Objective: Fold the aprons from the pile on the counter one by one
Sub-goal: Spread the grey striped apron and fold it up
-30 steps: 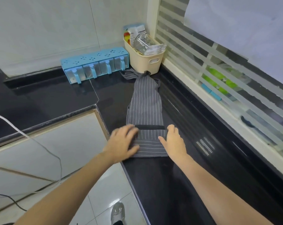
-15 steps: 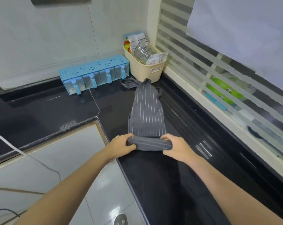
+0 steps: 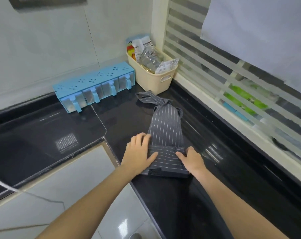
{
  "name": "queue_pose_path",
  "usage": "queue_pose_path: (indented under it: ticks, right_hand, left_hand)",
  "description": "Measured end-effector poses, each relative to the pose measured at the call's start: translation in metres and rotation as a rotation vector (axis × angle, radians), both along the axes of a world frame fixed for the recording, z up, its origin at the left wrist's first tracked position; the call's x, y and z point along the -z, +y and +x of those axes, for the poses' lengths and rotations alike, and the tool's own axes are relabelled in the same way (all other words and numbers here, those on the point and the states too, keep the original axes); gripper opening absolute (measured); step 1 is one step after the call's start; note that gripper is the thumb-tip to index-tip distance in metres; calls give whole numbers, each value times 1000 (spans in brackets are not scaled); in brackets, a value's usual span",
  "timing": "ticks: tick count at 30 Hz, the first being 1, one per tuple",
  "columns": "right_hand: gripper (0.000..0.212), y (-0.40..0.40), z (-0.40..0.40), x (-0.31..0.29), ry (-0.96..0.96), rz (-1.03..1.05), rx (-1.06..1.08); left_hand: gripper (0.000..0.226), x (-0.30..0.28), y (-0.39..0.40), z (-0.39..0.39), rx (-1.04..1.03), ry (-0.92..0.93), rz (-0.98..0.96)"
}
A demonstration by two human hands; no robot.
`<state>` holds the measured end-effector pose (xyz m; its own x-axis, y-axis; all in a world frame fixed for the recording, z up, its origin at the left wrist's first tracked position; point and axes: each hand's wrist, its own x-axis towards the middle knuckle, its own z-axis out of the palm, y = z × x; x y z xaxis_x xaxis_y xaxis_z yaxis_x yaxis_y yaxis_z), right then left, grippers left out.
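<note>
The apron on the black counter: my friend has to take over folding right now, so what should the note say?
Left hand: flat, fingers straight, pressing the left side of the folded end.
Right hand: on the right side of the fold, fingers bent at its edge; a real grip cannot be confirmed.
Striped apron: lies lengthwise on the counter, near end folded over, far end and ties lying loose near the cream basket.
Done: near-end folds made.
Left: keep folding toward the ties, tuck them in. No other aprons are in view.
</note>
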<state>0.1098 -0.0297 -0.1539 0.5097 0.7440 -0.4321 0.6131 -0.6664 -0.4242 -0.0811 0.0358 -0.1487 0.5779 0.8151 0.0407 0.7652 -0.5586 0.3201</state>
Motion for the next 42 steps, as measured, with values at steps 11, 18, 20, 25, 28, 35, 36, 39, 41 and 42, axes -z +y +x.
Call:
queue_pose_path:
  ticks: [11,18,20,25,28,35,36,39,41,42]
  right_hand:
    - [75,-13,21,-21,-92,44,-833]
    - [27,20,45,-40,746,14,-66]
    - [30,20,42,-35,740,-85,-22]
    - [80,46,52,-45,496,-277,-39]
    - [73,77,60,-48,484,-95,198]
    - [75,125,23,-32,734,93,399]
    - [80,124,20,-34,766,141,368]
    - [95,118,14,-41,774,265,281]
    - [96,113,11,-45,793,351,296]
    - [96,109,11,-48,807,380,316]
  left_hand:
    - [79,-16,36,19,392,253,-509]
    - [33,-31,64,11,-189,-205,-1085]
    - [41,-22,67,14,-183,-34,-900]
    - [41,-17,97,29,-203,50,-733]
    - [33,-22,120,44,-322,-161,-952]
    - [51,-25,134,77,-110,-249,-1451]
    - [56,-25,136,81,-63,-279,-1527]
    - [43,-33,134,85,-18,-377,-1663]
    - [28,-34,134,86,-26,-425,-1695]
    - [24,-35,135,86,-40,-463,-1706]
